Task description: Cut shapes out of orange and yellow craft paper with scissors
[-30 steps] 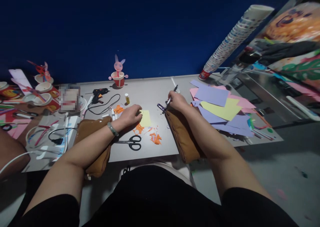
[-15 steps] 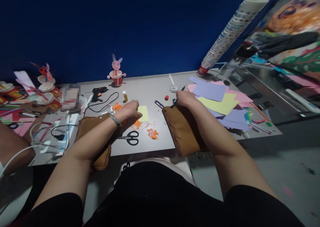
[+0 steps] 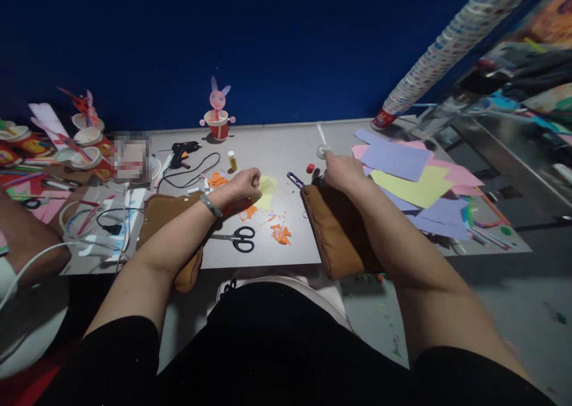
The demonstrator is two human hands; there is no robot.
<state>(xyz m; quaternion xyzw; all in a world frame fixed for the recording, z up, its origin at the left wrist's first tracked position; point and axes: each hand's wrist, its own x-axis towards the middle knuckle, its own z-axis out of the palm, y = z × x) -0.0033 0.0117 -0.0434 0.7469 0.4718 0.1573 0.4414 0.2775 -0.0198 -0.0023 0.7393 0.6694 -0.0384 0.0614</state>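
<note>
My left hand (image 3: pixel 245 184) is closed in a pinch at the near-left edge of a small yellow paper (image 3: pixel 267 192); what lies between its fingertips is hidden. My right hand (image 3: pixel 343 171) reaches over a brown pouch, its index finger at the clear tape roll (image 3: pixel 323 150) and its other fingers curled. A blurred dark object (image 3: pixel 316 176) shows beside those curled fingers. Just left of it lie a red cap (image 3: pixel 310 168) and a purple-handled cutter (image 3: pixel 295 180). Orange paper scraps (image 3: pixel 281 234) and black-handled scissors (image 3: pixel 243 239) lie nearer me.
Brown pouches (image 3: pixel 339 233) rest under both forearms. A glue gun (image 3: pixel 185 151), a glue stick (image 3: pixel 232 161) and a paper-cup rabbit (image 3: pixel 218 120) stand behind. Coloured papers (image 3: pixel 395 158) and a tall, leaning cup stack (image 3: pixel 447 51) occupy the right. Another person's arm (image 3: pixel 33 230) is at left.
My right hand has moved from above the pouch's top edge toward the tape roll. The black pen that stuck out of it no longer shows clearly. My left hand stays by the yellow paper.
</note>
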